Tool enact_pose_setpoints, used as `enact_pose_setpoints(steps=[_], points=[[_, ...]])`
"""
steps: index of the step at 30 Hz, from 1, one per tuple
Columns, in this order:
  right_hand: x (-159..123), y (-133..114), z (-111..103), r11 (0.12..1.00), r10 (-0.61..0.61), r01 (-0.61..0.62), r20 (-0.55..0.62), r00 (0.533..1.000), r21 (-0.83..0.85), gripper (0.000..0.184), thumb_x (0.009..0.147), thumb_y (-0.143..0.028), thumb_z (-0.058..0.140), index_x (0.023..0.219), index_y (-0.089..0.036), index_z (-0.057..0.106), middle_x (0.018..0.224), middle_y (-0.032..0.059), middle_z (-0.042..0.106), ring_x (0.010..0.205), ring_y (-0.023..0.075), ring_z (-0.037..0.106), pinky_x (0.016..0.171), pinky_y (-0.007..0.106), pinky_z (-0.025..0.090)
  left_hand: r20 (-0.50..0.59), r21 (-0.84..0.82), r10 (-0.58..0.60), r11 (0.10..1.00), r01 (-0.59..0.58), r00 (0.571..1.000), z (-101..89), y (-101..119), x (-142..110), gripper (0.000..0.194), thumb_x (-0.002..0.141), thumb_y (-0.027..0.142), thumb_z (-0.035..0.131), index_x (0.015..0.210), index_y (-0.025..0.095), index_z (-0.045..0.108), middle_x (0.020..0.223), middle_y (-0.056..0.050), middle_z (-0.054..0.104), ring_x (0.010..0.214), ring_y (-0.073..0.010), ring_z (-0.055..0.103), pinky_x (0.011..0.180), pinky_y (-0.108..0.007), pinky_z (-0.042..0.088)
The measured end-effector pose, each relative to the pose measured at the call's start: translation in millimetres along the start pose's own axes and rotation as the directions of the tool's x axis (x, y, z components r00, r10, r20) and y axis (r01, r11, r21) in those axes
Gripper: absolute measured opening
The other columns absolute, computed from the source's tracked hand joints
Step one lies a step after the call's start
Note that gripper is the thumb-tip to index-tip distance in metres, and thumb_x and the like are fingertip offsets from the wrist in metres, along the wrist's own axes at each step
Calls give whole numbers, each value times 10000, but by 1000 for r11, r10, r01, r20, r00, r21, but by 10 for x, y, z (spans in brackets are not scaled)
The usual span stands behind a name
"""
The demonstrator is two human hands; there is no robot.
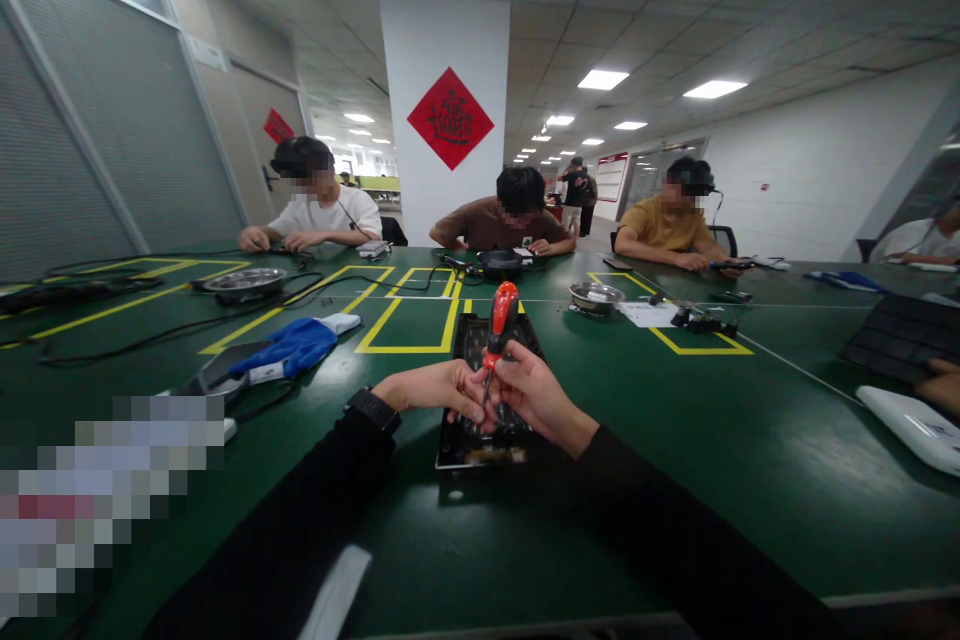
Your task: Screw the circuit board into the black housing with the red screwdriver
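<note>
A red and black screwdriver stands nearly upright, its handle up and its shaft pointing down. My right hand is closed around the lower part of the handle. At the shaft's lower end, the fingers of my left hand are pinched together, and what lies between them is hidden. Both hands are above a dark, shallow rectangular casing that lies on the green table. My hands cover much of its inside. A black band is on my left wrist.
Blue gloves and a metal bowl lie to the left, among black cables. Another metal bowl, a paper sheet and small black parts are ahead right. A white device lies far right. Several people sit across the table.
</note>
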State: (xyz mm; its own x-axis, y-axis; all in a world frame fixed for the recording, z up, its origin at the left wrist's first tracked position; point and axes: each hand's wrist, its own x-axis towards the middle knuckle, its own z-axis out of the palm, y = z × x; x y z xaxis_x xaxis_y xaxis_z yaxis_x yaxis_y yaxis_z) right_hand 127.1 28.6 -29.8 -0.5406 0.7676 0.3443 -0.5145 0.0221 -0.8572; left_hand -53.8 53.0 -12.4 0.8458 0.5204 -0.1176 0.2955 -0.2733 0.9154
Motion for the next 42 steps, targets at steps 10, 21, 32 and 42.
enact_pose_setpoints(steps=[10, 21, 32, 42], points=[[-7, -57, 14, 997, 33, -33, 9, 999, 74, 296, 812, -281, 562, 1073, -143, 533, 868, 62, 643, 547, 110, 567, 447, 241, 492, 45, 14, 28, 999, -28, 999, -9, 7, -12, 300, 779, 350, 597, 965, 128, 677, 978, -114, 681, 758, -140, 621, 475, -150, 421], [1, 11, 2, 1000, -2, 1, 33, 999, 13, 332, 801, -311, 596, 1086, -169, 504, 790, 28, 643, 512, 105, 569, 438, 238, 497, -33, -60, 38, 997, -40, 999, -26, -66, 11, 250, 628, 270, 743, 819, 122, 680, 766, -48, 693, 565, -86, 575, 495, -166, 451], [4, 10, 45, 999, -35, 37, 72, 997, -26, 350, 762, -291, 646, 1024, -202, 431, 769, 1, 644, 488, 120, 595, 452, 253, 503, -23, -63, -20, 998, 19, 1000, -16, -49, 4, 216, 593, 241, 764, 762, 134, 683, 749, -33, 696, 564, -84, 590, 475, -148, 437], [-7, -39, -2, 998, 48, -50, 51, 998, 43, 327, 822, -264, 549, 1127, -148, 520, 859, 52, 639, 593, 120, 592, 522, 271, 517, -15, -74, 16, 997, -17, 1000, -28, -70, 6, 213, 627, 240, 742, 790, 122, 674, 791, -53, 701, 595, -95, 605, 507, -164, 457]])
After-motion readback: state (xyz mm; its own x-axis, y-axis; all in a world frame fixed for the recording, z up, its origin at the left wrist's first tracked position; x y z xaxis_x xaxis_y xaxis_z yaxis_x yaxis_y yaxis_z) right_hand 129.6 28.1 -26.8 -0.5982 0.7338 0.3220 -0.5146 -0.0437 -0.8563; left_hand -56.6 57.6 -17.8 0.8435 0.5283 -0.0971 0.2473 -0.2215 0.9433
